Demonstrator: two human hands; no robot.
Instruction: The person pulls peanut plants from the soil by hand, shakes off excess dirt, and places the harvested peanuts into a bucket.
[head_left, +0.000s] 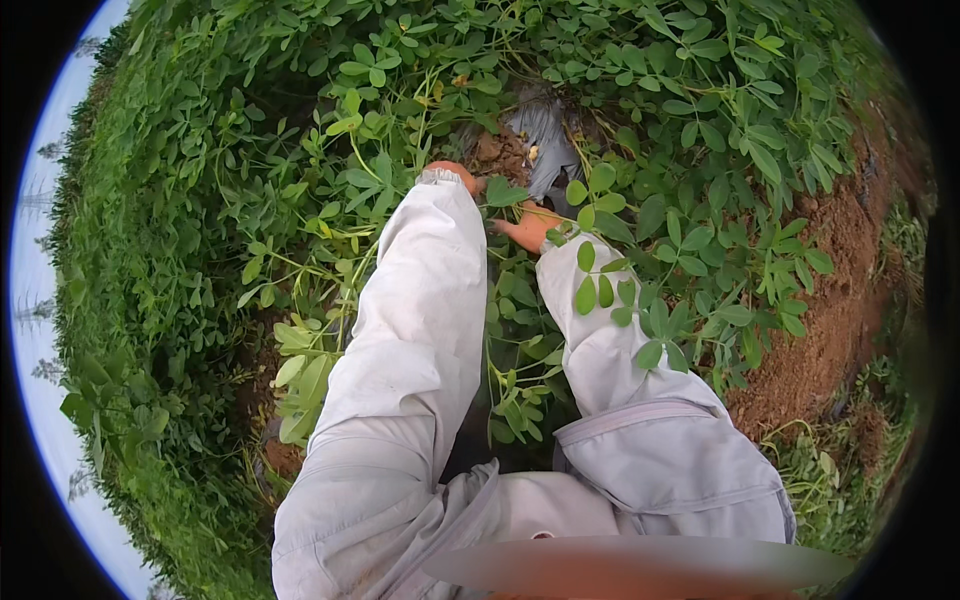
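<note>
Both my arms, in light grey sleeves, reach down into green leafy plants (360, 67) that look like peanut plants. The back of my left hand (457, 176) shows beside a patch of reddish soil (496, 154); its fingers are mostly hidden. To its right and a little nearer, my right hand (531, 226) is partly covered by stems and leaves, thumb side toward the left hand. What either hand grips cannot be made out. Torn grey plastic film (547, 139) lies just beyond the hands, with a small pale yellowish thing (533, 153) at its edge.
Dense foliage surrounds the hands and stretches away to the left. Bare reddish-brown earth (825, 300) runs along the right side. Pulled or wilted-looking greenery (814, 469) lies at the lower right. Sky and distant pylons show at the far left rim.
</note>
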